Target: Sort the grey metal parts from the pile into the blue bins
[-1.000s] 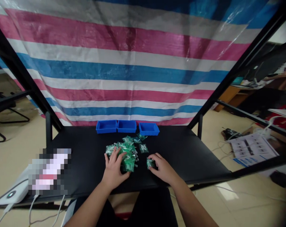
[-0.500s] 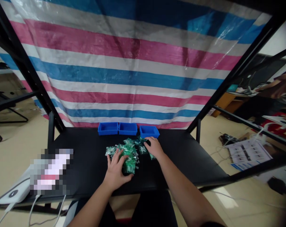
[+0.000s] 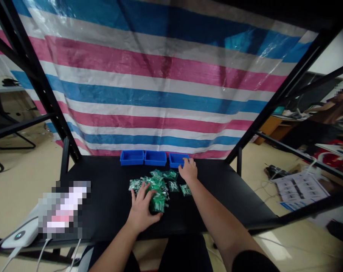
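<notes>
Several small clear plastic packets with green and white contents lie in a pile (image 3: pixel 157 185) on the black table. My left hand (image 3: pixel 143 207) rests at the pile's near left side, fingers spread over the packets and thumb out to the right. My right hand (image 3: pixel 188 170) reaches to the front right of the right blue bin (image 3: pixel 174 165). Its fingers are apart and bent over the bin's front edge; whether they touch it I cannot tell. Below that hand lie two separate packets, a middle one (image 3: pixel 173 186) and a right one (image 3: pixel 185 189).
Two more blue bins, a left one (image 3: pixel 132 163) and a middle one (image 3: pixel 155 163), stand along the back by a striped sheet (image 3: pixel 160 98). A white power bank (image 3: pixel 20 234) with cables and a blurred-out object sit at the left. Black frame posts flank the table (image 3: pixel 103 211).
My right hand has moved from the packets at the pile's right side forward to the right bin. My left hand stays on the pile. The view has tilted slightly.
</notes>
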`<state>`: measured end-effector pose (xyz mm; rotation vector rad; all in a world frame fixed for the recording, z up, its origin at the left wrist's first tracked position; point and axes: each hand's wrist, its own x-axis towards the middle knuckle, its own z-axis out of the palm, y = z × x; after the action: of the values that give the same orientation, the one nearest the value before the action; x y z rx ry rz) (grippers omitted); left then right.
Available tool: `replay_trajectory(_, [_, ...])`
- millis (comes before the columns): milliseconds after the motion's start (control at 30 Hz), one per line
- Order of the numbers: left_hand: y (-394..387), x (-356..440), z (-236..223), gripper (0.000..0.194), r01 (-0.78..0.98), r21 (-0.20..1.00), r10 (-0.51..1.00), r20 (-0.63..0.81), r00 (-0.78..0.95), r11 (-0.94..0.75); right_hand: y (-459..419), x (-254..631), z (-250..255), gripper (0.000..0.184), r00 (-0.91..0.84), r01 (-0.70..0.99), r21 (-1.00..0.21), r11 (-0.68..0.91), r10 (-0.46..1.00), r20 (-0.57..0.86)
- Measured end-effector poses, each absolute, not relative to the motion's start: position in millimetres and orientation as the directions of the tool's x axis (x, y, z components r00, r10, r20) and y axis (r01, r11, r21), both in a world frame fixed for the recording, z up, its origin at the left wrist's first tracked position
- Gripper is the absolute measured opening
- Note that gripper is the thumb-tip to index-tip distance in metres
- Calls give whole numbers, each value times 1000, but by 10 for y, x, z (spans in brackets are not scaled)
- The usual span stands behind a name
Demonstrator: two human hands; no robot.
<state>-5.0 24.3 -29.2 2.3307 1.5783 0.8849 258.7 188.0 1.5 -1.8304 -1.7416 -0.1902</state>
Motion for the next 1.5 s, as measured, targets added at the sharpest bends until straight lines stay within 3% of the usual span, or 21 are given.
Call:
replay_trajectory(200, [229, -49, -290, 67, 784, 463, 891, 385, 243, -413, 1904, 2644, 77, 38, 13, 938, -313, 151, 885, 466])
replay_trajectory(400, [244, -58, -295, 47, 785, 493, 895, 412, 170, -376, 1553, 2812, -13, 22, 2, 919, -357, 166, 905, 425])
replay_trajectory(533, [327, -160, -266, 35, 806, 492, 885, 457, 82, -329, 1067, 2959, -115, 32, -225, 810, -454, 372, 911, 346])
replay_trajectory(633, [330, -297, -246, 33, 812, 459, 852, 516, 88, -362, 693, 3004, -154, 36, -391, 780, -410, 474, 879, 272])
replay_trajectory(833, [96, -431, -245, 34, 751, 387, 783, 561, 269, -535, 437, 3038, -98, 43, -290, 846, -396, 357, 931, 220])
replay_trajectory(933, [58, -414, -249, 30, 744, 380, 778, 558, 289, -549, 632, 3096, 44, 29, -317, 805, -510, 303, 947, 62])
replay_trajectory(1033, [88, -410, -241, 27, 743, 414, 797, 544, 262, -526, 1010, 3100, 280, 15, -397, 689, -701, 186, 905, -151])
replay_trajectory(1067, [100, -413, -238, 26, 740, 424, 802, 541, 255, -521, 1146, 3077, 365, 16, -349, 641, -754, 146, 930, -117])
replay_trajectory(1167, [117, -424, -231, 31, 735, 445, 803, 551, 225, -511, 1444, 2960, 543, 41, 11, 539, -829, 149, 983, 183])
replay_trajectory(1233, [117, -426, -229, 35, 738, 454, 804, 561, 199, -500, 1492, 2872, 538, 46, 87, 581, -804, 126, 973, 214])
replay_trajectory(1333, [113, -426, -223, 37, 738, 463, 811, 551, 195, -491, 1384, 2755, 331, 39, -57, 724, -675, 145, 987, 151])
replay_trajectory(1400, [112, -426, -222, 35, 733, 464, 817, 535, 216, -497, 1291, 2683, 136, 49, -187, 802, -541, 252, 967, 173])
replay_trajectory(1500, [117, -430, -230, 34, 729, 466, 822, 520, 234, -502, 1244, 2573, -76, 56, -213, 867, -422, 266, 962, 169])
